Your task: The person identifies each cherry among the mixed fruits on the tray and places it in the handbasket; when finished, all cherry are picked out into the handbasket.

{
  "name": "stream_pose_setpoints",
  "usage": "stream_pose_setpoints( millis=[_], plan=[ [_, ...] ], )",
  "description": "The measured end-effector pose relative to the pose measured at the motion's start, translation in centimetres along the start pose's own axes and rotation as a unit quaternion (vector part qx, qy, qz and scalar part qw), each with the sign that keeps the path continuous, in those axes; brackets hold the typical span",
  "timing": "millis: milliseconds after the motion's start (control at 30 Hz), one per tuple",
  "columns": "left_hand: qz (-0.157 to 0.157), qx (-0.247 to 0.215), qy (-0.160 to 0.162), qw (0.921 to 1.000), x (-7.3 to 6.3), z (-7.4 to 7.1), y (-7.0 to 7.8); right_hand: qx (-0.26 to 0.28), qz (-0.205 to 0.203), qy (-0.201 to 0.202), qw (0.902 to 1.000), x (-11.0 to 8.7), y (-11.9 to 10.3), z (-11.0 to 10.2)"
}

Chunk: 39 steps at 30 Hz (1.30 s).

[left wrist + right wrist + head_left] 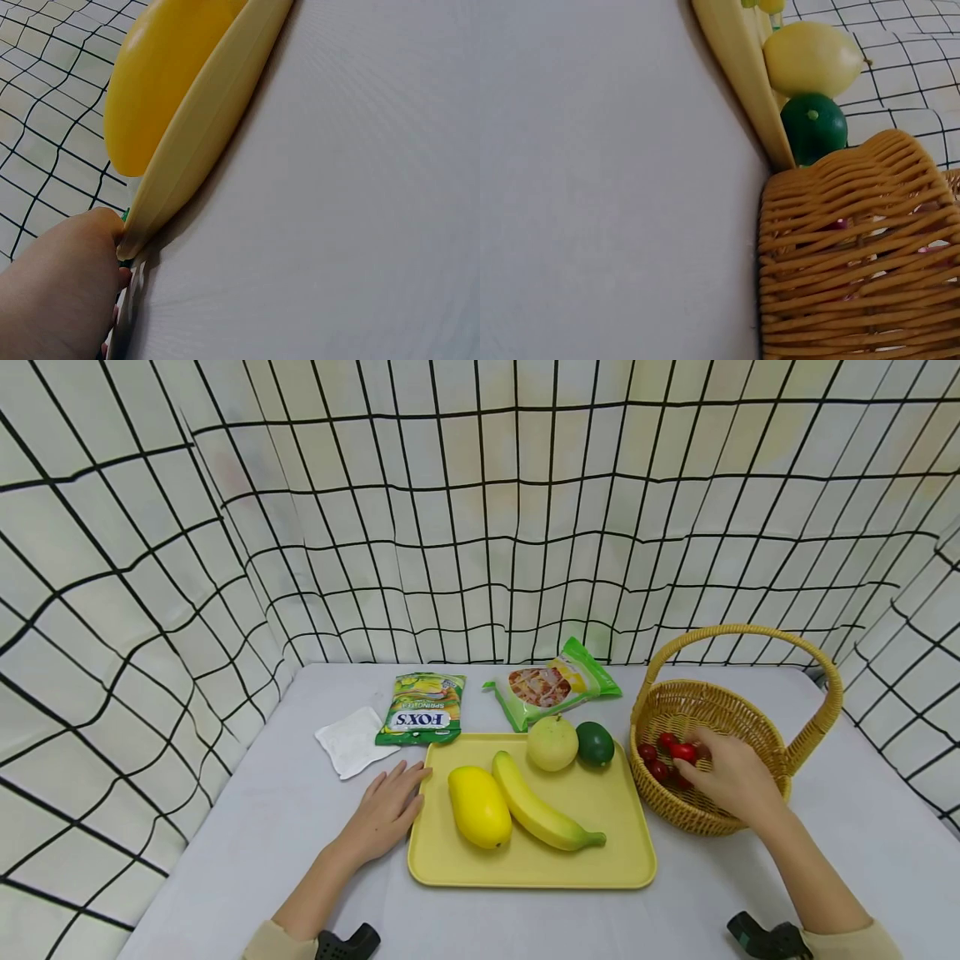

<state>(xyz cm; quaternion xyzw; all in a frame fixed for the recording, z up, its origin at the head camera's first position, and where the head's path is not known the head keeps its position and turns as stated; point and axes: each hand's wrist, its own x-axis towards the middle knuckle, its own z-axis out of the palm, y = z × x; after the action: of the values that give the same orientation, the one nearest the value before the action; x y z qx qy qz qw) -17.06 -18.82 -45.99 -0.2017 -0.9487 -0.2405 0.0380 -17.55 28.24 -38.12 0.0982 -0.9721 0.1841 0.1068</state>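
In the head view, my left hand lies flat with straight fingers at the left edge of the yellow tray. On that tray are a mango, a banana, a pale yellow-green round fruit and a dark green fruit. My right hand reaches inside the wicker basket, thumb and fingers pinching a red cherry. Several darker cherries lie beside it. The basket wall hides that hand in the right wrist view.
Behind the tray are a green FOX'S candy bag and a green snack bag. A white packet lies at the left. The basket's tall handle arches over it. Black-lined netting surrounds the white table.
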Motion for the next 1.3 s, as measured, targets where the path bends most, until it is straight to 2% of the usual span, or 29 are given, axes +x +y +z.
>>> stream_pose_setpoints(
  millis=[400,700,1033,1300],
  plan=[
    [-0.002,-0.003,-0.003,1.0000,-0.1,0.0,0.0,0.011,0.011,-0.024,0.9996,0.6,1.0,0.9],
    [0.002,-0.005,0.000,1.0000,-0.2,0.2,0.0,-0.004,0.015,-0.025,0.9996,1.3,1.3,1.6],
    [0.001,-0.004,0.003,1.0000,-0.2,0.2,0.0,-0.036,-0.007,-0.019,0.9991,1.8,1.4,2.3],
    [-0.002,-0.005,0.003,1.0000,-0.2,0.2,0.0,-0.036,-0.008,-0.015,0.9992,1.9,1.2,2.6]
  ],
)
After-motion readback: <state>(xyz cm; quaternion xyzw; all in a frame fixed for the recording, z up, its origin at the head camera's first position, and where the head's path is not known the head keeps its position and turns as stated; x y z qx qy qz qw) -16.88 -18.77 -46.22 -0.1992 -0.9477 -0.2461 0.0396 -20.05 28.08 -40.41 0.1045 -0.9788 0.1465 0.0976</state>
